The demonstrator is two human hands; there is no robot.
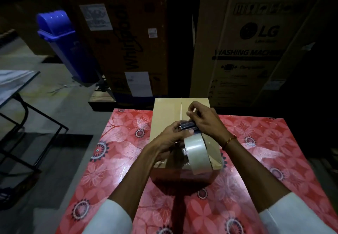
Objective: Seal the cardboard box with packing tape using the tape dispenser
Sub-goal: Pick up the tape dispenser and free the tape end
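Note:
A small brown cardboard box [167, 113] stands on the red flowered table [117, 164], its top flaps closed along a centre seam. Above the box I hold a tape dispenser [188, 126] with a roll of clear packing tape [195, 151]. My left hand [171, 136] grips the dispenser's dark front part from the left. My right hand [203, 120] reaches over it, thumb and forefinger pinched together at the tape's free end above the seam. The box's near half is hidden behind my hands and the roll.
Large appliance cartons [243, 51] stand behind the table. A blue swing-lid bin [64, 45] leans at the back left. A glass-topped table with a black metal frame [20, 94] stands to the left on the grey floor.

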